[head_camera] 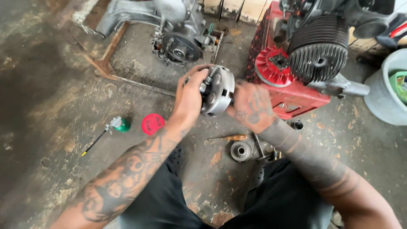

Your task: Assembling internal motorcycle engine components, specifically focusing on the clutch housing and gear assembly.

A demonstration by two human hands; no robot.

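Workshop floor (51,85), stained concrete w/ dark oil patches, rusty metal frame (111,63) lying across it top-left. No bench, everything sits on the floor.

Labels/packages: round red lid (153,124) flat on floor left of centre, handwriting on top, not legible enough to matter. Just left of it a small green-capped tool (119,124) w/ thin black rod pointing down-left. Red plastic crate (292,99) upper right, carrying a finned engine cylinder (319,53) and red fan wheel (273,65). Grey bucket (383,95) at right edge, green item inside. Grey engine casing (178,40) top centre.

Main item: round metal clutch assembly (217,91), held up in the air at frame centre, above the floor, in front of the crate, disc face turned toward the left. Left hand (190,99) grip wrapped on its left rim/face, fingers curled over the edge, grasping. Right hand (251,106) grip clenched on the right/back side of it, fingers hidden behind the part. Both hands touching it, one each side.

Below the hands on floor: wooden-handled screwdriver (228,138), small round gear hub (241,151), dark socket tool (259,146) just beside it. Black trousers (169,199) at bottom; both forearms tattooed.
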